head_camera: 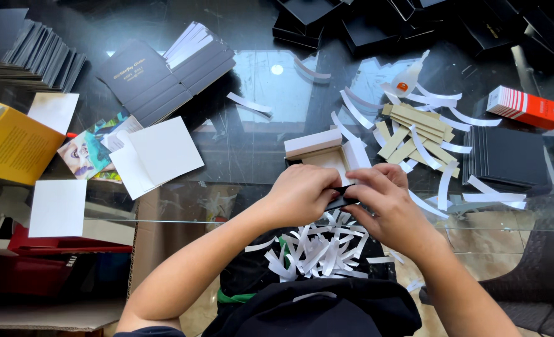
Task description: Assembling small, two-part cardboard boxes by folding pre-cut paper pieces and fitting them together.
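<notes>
1. Head view — the work: the left hand (pixel 302 193) and right hand (pixel 383 206) meet at the near edge of the glass table (pixel 252 143). Between their fingertips they pinch a small black card piece (pixel 342 201); both hands are narrowed to a pinch on it, thumbs on top.

2. Handling, as I judge it: the card looks thin, light and fairly stiff — it will crease if pressed hard and could slip off smooth fingers. Holding it by its edges, as now, seems best.

3. Just beyond the hands, at 12 o'clock, stands a small open box (pixel 320 153) with a pale lining, touching or nearly touching the fingers.

4. At 6 o'clock from the hands, a heap of white paper strips (pixel 317 249) lies on the person's dark lap.

5. At 2 o'clock: tan card strips (pixel 414 128) mixed with more white curls, a glue bottle (pixel 409 78) beyond them, a red-and-white carton (pixel 526 107) farther right, and a flat black stack (pixel 506 156).

6. At 10 o'clock: white sheets (pixel 161 153), dark folded covers (pixel 158 75), and a yellow box (pixel 14 146) at the far left.

7. Surface and room: the glass is smooth and reflective — slippery for thin card — and crowded. Black boxes (pixel 364 25) line the far edge; a red box (pixel 39 246) shows through the glass, below.
</notes>
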